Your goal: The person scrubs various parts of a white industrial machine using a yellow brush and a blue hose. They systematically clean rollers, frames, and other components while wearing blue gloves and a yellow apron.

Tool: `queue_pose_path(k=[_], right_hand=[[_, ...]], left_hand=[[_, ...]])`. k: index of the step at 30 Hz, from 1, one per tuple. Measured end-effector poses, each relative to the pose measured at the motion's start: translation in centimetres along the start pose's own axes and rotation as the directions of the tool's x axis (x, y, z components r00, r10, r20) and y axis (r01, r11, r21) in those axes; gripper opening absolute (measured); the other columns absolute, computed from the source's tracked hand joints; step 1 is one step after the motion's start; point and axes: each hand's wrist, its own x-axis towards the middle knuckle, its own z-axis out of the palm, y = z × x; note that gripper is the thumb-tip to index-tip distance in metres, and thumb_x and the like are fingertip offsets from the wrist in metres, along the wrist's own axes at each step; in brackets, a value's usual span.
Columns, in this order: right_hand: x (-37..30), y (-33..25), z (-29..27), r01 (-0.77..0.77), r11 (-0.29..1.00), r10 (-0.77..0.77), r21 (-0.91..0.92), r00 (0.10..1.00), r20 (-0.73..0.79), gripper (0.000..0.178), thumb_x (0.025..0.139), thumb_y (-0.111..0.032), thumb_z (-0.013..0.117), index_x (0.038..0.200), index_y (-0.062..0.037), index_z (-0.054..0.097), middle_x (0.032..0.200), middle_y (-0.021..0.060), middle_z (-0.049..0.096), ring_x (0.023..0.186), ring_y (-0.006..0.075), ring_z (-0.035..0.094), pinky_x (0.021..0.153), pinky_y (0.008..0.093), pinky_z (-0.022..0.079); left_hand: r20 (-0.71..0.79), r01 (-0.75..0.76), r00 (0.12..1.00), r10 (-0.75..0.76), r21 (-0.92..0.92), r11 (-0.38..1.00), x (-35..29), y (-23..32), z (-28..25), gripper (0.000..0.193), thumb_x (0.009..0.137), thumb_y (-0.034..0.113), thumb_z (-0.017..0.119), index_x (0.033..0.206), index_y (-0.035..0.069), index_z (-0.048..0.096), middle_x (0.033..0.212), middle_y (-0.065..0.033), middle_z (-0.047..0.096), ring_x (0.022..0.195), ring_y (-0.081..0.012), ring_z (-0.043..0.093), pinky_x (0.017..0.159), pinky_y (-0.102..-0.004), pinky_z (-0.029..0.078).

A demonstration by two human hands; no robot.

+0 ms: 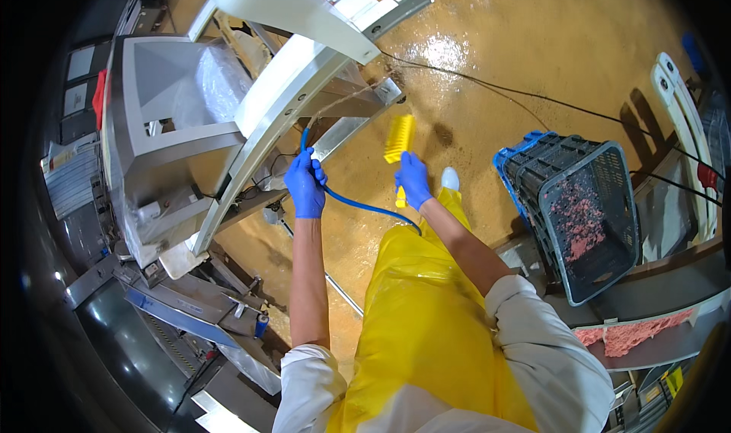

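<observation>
My left hand (pixel 306 186), in a blue glove, is closed around a blue hose (pixel 369 207) near its end. A thin pale streak, which looks like water, runs from the hose's end toward the metal leg (pixel 390 92) of the white-and-steel machine frame (pixel 285 90). The hose curves from this hand toward my yellow apron (pixel 426 304). To the right, my blue-gloved right hand (pixel 413 180) grips a yellow scrubbing brush (pixel 399 138) by its handle. The brush head points up and away from me, apart from the machine.
A dark plastic crate (pixel 590 220) with pink bits inside lies tilted at the right. Below it, pink ground matter (pixel 647 332) lies in a metal trough. Black cables (pixel 525 92) cross the wet tan floor (pixel 495 22). A steel hopper (pixel 179 98) stands left.
</observation>
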Motion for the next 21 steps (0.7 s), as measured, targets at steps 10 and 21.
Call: queue_pose_path(k=[10,21], right_hand=[[25.6,-4.4,6.3,0.685,0.045,-0.809,-0.728,0.452,0.375,0.056,0.092,-0.041,0.056,0.136,-0.0072,0.050,0.070,0.0075,0.058,0.059,0.0215,0.056,0.055,0.0331,0.045],[22.0,-5.7,3.8,0.223,0.481,-0.027,-0.848,0.970,0.240,0.051,0.096,-0.040,0.046,0.125,0.0007,0.055,0.080,0.0174,0.069,0.071,0.0300,0.068,0.066,0.0397,0.052]], left_hand=[[-0.030,-0.046,0.999,0.045,-0.038,0.998,3.2,-1.6,9.7,0.013,0.094,0.015,0.058,0.097,0.002,0.056,0.064,-0.0043,0.054,0.046,-0.0102,0.044,0.040,-0.0244,0.033],[-0.047,-0.044,0.998,0.036,-0.190,0.981,6.8,-6.2,7.0,0.018,0.097,0.017,0.054,0.108,0.004,0.055,0.069,-0.0008,0.049,0.052,-0.0083,0.039,0.046,-0.0236,0.030]])
